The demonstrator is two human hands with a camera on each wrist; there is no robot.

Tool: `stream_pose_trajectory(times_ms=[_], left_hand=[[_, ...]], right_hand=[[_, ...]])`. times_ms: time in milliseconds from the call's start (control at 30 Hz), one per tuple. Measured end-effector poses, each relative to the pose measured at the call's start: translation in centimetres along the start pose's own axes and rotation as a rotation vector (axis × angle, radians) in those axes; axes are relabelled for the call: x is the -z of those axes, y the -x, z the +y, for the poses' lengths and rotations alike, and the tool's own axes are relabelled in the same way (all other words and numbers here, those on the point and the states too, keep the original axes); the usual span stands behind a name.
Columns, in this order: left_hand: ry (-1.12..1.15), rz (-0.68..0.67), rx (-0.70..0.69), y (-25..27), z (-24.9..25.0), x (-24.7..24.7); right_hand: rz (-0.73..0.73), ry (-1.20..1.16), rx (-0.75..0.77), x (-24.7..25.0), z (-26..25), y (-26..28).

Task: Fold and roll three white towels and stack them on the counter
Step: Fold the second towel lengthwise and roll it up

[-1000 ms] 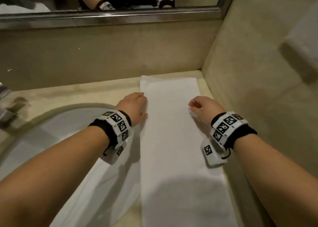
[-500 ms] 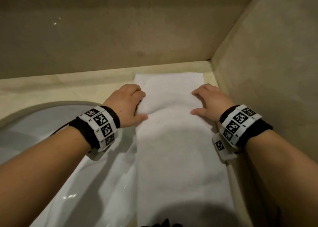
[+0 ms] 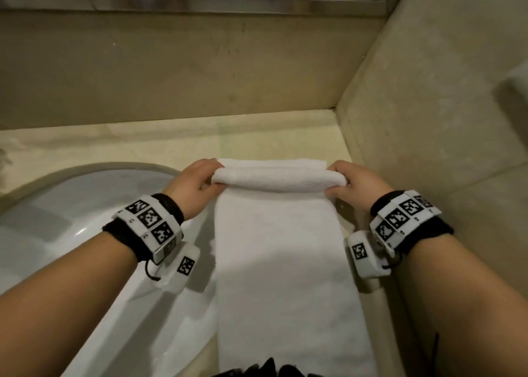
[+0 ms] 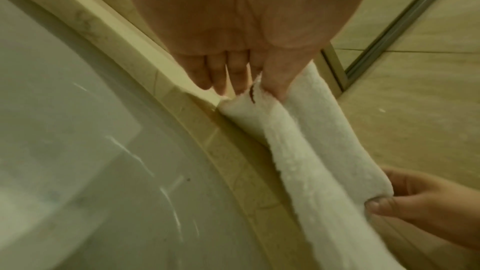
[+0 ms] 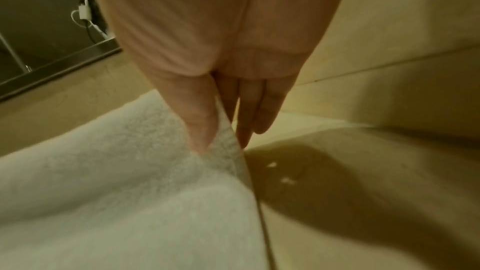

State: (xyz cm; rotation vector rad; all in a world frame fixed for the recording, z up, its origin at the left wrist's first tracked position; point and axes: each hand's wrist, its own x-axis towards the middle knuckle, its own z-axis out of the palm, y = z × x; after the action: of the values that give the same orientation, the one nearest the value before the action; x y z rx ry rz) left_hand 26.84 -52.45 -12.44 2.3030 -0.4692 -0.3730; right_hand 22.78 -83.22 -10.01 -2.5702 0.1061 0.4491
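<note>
My left hand (image 3: 191, 184) pinches the left end of the rolled portion of a long white terry-cloth towel (image 3: 281, 268), thumb on the near side and fingers curled over the top; my right hand (image 3: 352, 182) grips the right end the same way. The soft roll (image 3: 278, 178) between them is thin, only a turn or so of cloth, and its long axis runs left to right, straight across from one hand to the other. Both hands sit equally near it. The unrolled strip stretches from the roll back toward me, so I judge that the roll has to travel toward my body, with both ends kept level so it does not cone. The cloth is thick, nubbly and limp. The towel lies along the right side of the glossy beige stone tabletop (image 3: 160, 145), close to the right wall, its left edge just beside the white oval ceramic basin (image 3: 71, 205).
</note>
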Motion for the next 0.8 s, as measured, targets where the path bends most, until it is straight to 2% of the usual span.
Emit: stream_pose_trajectory(times_ms=[67, 133, 300, 400, 500, 600, 700, 800], left_hand=[[0.018, -0.023, 0.088, 0.4, 0.6, 0.1], [-0.028, -0.004, 0.144, 0.2, 1.3, 0.7], [-0.068, 0.256, 0.124, -3.5, 4.5, 4.9], [-0.04, 0.329, 0.111, -6.3, 5.3, 7.3], [0.005, 0.313, 0.13, -8.3, 4.3, 7.9], [0.045, 0.261, 0.209, -9.6, 2.1, 6.4], [0.128, 0.188, 0.319, -10.0, 0.1, 4.1], [0.105, 0.114, 0.315, -10.3, -1.5, 2.7]], right_hand=[[0.039, -0.023, -0.048, -0.1, 0.0, 0.4], [0.146, -0.1, -0.091, 0.7, -0.6, 0.4], [0.432, -0.213, -0.016, 6.1, -4.3, -2.8], [0.525, -0.233, -0.002, 9.2, -6.2, -5.2], [0.533, -0.329, -0.029, 9.5, -6.3, -7.5], [0.518, -0.466, -0.109, 6.8, -5.9, -9.8], [0.373, -0.395, -0.198, 3.4, -4.5, -11.1], [0.267, -0.435, -0.226, 1.4, -3.1, -12.0]])
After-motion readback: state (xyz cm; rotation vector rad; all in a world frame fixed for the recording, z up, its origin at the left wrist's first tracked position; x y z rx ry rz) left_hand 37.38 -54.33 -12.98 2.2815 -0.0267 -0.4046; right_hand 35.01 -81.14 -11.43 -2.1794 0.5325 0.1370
